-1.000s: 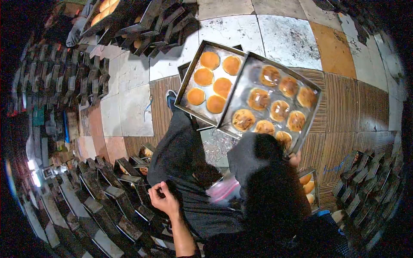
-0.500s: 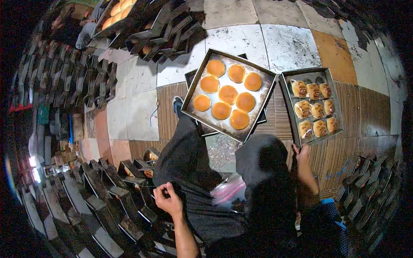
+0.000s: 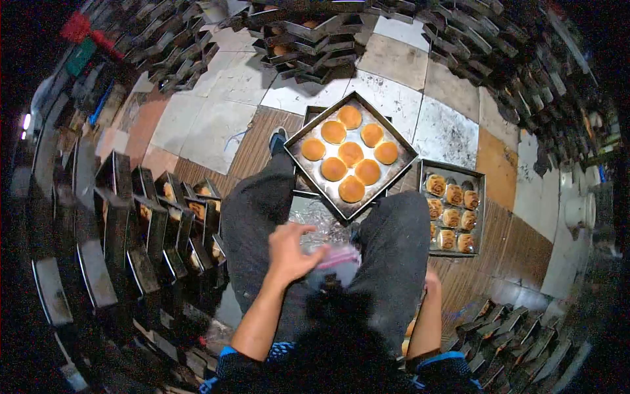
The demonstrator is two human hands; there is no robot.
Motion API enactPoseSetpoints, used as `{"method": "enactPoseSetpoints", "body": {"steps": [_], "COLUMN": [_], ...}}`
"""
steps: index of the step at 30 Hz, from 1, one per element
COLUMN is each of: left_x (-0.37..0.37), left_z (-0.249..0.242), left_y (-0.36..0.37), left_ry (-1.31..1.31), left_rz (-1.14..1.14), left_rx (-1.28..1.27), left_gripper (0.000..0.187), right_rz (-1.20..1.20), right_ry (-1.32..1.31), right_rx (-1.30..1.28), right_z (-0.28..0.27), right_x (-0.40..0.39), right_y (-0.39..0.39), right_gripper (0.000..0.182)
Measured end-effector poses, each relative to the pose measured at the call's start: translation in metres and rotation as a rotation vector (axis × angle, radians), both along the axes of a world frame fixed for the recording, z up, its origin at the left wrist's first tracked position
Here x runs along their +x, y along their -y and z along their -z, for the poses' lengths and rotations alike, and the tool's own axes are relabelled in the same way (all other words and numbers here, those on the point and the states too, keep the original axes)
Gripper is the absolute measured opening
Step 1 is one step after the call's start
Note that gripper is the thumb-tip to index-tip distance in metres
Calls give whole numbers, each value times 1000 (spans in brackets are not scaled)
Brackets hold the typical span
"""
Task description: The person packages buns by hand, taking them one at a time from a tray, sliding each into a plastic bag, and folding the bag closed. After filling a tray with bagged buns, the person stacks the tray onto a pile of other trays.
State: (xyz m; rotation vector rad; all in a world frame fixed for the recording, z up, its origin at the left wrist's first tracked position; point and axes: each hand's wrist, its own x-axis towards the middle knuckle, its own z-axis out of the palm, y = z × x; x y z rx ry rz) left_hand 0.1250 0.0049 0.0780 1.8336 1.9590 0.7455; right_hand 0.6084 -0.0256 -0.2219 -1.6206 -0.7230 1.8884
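Observation:
My left hand [image 3: 292, 255] hovers between my legs with its fingers apart and nothing held. Just beyond its fingertips lies a stack of clear plastic bags [image 3: 341, 255] with a pink band. My right hand [image 3: 431, 281] is low beside my right knee, its fingers mostly hidden. Ahead of my knees, a square metal tray [image 3: 301, 173] of round golden buns [image 3: 351, 154] rests tilted cornerwise on another tray. Right of it, near my right knee, a second tray [image 3: 482, 197] holds several plastic-wrapped buns [image 3: 451, 217] with brown tops.
Stacked dark trays [image 3: 157, 223] with buns inside rise on my left. More tray stacks stand at the back [image 3: 308, 39] and right rear [image 3: 525, 328]. Tiled floor [image 3: 453, 125] and striped brown tiles [image 3: 512, 243] surround the trays. Clear plastic [image 3: 315, 213] lies below the bun tray.
The view has turned. My left hand has moved from beside my left leg to the plastic bags, its fingers spreading. My right hand has left the edge of the wrapped-bun tray.

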Motion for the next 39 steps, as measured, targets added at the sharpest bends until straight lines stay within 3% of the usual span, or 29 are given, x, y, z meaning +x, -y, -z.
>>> {"method": "enactPoseSetpoints", "body": {"steps": [1,2,4,6,8,10,12,14,16,18,19,20,22,23,24,26,27,28,32,34,36,37,38,39], "left_x": [4,6,5,-1,3,11,26,37,40,36,33,27,9,-8,-16,-17,-17,-20,-58,-78,-98,-97,-96,-98], "left_z": [20,34,23,13,11,23,30,30,33,25,16,8,3,13,18,14,-3,-9,10,18,25,25,26,28], "left_y": [10,20,29,39,45,40,33,27,25,26,31,31,34,32,25,17,11,6,-9,-9,-8,-15,-22,-17], "left_ry": [171,335,242,400,401,325,344,330,375,523,737,732,326,330,685,1381,1608,1634,1304,1139,1201,1202,1202,1177], "left_rz": [104,219,245,258,266,295,280,287,295,236,141,136,28,184,234,-30,-88,-275,-631,-772,-906,-890,-876,-795], "left_rx": [-109,-220,-132,-73,-3,-32,4,-6,81,208,31,31,120,53,7,-74,-64,-124,73,236,280,344,410,305], "left_gripper": [27,30,29,26,21,17,17,17,16,20,26,26,31,35,30,23,15,14,15,15,16,13,12,12], "right_rz": [-367,-541,-372,124,380,535,64,-424,-642,-706,-734,-736,-409,-269,-130,0,62,122,-9,-275,-406,-434,-403,-557], "right_ry": [532,976,1401,908,1123,934,853,571,554,543,562,554,631,598,571,360,293,224,287,254,-67,-42,131,406], "right_rx": [249,415,642,588,1002,935,990,919,1195,944,1020,1022,1338,1239,1139,966,823,679,1067,1081,720,412,241,317], "right_z": [41,79,-122,-172,-276,-337,-372,-367,-341,-327,-320,-325,-348,-361,-372,-369,-364,-357,-359,-349,-282,-246,-187,-113], "right_x": [38,74,1,21,-40,-97,-153,-209,-249,-260,-259,-261,-263,-263,-261,-255,-263,-277,-332,-342,-342,-339,-334,-314], "right_y": [27,53,23,6,-14,-30,-38,-47,-43,-39,-41,-45,-46,-47,-51,-60,-61,-61,-72,-111,-166,-196,-221,-243], "right_gripper": [19,19,18,15,15,13,18,23,23,20,17,17,15,15,15,13,13,13,8,10,38,42,40,41]}}
